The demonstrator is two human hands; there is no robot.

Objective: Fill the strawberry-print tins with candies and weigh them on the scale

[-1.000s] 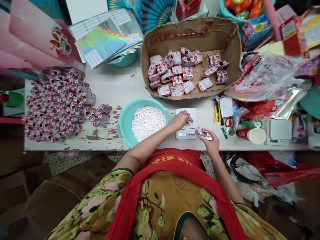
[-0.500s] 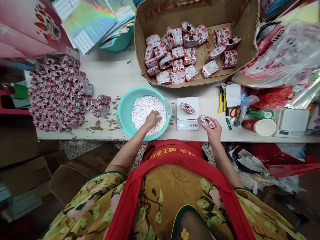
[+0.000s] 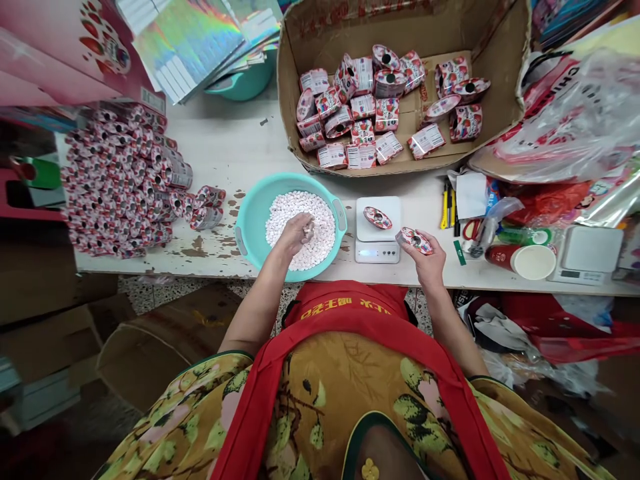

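Observation:
My left hand [image 3: 296, 233] is above the small white tablets [image 3: 320, 250] in a turquoise basin [image 3: 250, 213]. Its fingers are curled, and a few tablets show in them. In my right hand [image 3: 431, 261] is a small red-and-white printed carton [image 3: 416, 241] with a round hole in its upturned face. That carton is just right of a white digital scale [image 3: 365, 252]. A similar carton [image 3: 377, 217] lies on the scale's plate, hole side up.
Many similar cartons [image 3: 117, 180] are piled at the left. A cardboard box [image 3: 500, 100] behind the scale holds several more. To the right are cutter knives [image 3: 447, 208], a paper cup [image 3: 534, 262] on its side and a second scale [image 3: 590, 250]. Plastic bags [image 3: 585, 107] lie behind them.
My left hand has drawn back slightly to the left and turned, so the tablets in its curled fingers now show. My right hand keeps the carton beside the scale. The view has shifted a little.

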